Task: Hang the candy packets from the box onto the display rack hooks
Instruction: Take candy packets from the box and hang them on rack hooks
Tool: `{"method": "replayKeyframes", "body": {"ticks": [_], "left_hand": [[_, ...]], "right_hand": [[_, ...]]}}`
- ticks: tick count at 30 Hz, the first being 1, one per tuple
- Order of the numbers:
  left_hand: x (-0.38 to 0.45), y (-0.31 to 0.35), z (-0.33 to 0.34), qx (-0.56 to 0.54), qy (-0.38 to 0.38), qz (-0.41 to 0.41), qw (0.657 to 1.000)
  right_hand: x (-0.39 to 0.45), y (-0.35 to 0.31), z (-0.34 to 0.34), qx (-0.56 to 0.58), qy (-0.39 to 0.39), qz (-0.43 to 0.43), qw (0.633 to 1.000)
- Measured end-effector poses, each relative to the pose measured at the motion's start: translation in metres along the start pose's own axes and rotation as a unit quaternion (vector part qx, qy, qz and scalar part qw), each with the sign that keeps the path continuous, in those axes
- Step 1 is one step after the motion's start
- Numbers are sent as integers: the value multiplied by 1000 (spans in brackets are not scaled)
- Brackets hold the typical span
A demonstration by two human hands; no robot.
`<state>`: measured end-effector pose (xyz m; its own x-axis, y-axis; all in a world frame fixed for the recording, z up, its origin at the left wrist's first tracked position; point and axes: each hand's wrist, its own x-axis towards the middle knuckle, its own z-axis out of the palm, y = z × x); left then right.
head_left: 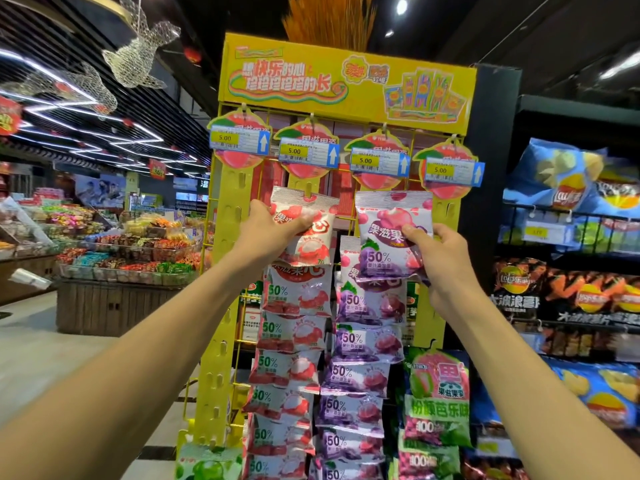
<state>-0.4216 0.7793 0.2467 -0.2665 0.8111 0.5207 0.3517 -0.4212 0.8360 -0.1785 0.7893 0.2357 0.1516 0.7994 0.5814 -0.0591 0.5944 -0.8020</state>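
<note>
2 hands are working at once here, both raised to the yellow display rack [346, 77]. Starting at the left, the left hand [268, 225] is pinching a red-and-white candy packet [304, 230] by its left edge, thumb across the front, and the packet is tilting, its top corner leaning toward the right. Its punched top edge is sitting right at a yellow hook [306, 190], though whether the hole is already threaded is too small to tell. Below it, a column of matching red packets [287, 341] is hanging in an overlapping chain.

Moving right, the purple candy packet [393, 233] is standing upright, long axis vertical, with the right hand [438, 252] gripping its right edge between thumb and curled fingers. Its top is sitting just under the third price tag [379, 162], above the purple column [367, 341]; the hook behind it is hidden.

The key relation, by my reading: each packet's hole lies above the hand holding it, so each is needing to go up and in toward the rack. The box is not in view.
</note>
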Motion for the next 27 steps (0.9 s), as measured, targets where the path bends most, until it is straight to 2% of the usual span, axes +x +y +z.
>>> {"method": "replayKeyframes", "body": {"ticks": [8,16,22,27], "left_hand": [[7,-11,5,35,37,34,998],[1,-14,9,34,56,50,997],[-6,-15,16,55,87,73,992],[-13,-14,19,75,97,88,989]], "right_hand": [[44,-9,23,-25,2,35,999],[35,10,20,-73,10,65,995],[27,18,14,-85,-2,70,994],[22,26,12,-133,14,37,990]]}}
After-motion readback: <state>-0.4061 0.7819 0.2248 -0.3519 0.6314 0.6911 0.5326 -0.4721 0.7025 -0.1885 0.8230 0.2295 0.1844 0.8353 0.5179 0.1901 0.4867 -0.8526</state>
